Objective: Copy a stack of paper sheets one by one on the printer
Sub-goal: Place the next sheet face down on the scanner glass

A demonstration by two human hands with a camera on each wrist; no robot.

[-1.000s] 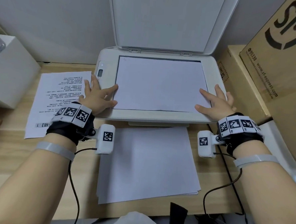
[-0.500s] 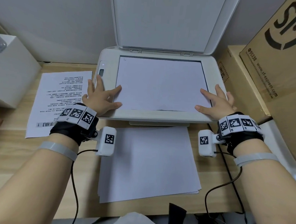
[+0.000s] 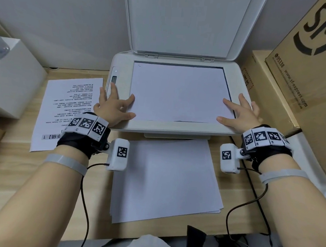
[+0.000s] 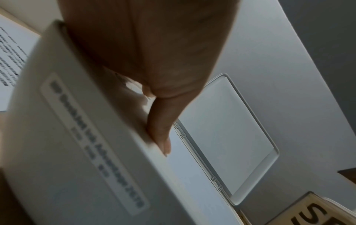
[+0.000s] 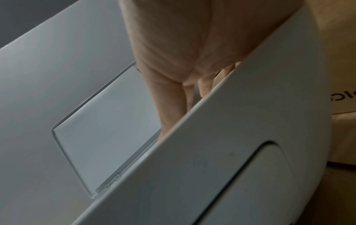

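The white printer [image 3: 118, 124] stands at the back of the desk with its scanner lid [image 3: 181, 21] raised. A blank-side-up sheet [image 3: 179, 93] lies on the scanner glass. My left hand [image 3: 114, 105] rests flat with spread fingers on the printer's left rim, thumb and forefinger touching the sheet's left edge. On the right rim lies my right hand [image 3: 239, 112], fingers straight, fingertips on the sheet's right edge. In front of the printer a stack of blank sheets [image 3: 166, 180] lies on the desk. A printed sheet [image 3: 63, 113] lies to the left.
Cardboard boxes [image 3: 304, 74] crowd the printer's right side. A white box [image 3: 12, 79] stands at the far left. Cables [image 3: 249, 203] run across the wooden desk [image 3: 12, 171] near its front right edge. A grey wall rises behind the printer.
My left hand has slid a little to the right, onto the sheet's left edge. The right hand has stayed put on the right edge.
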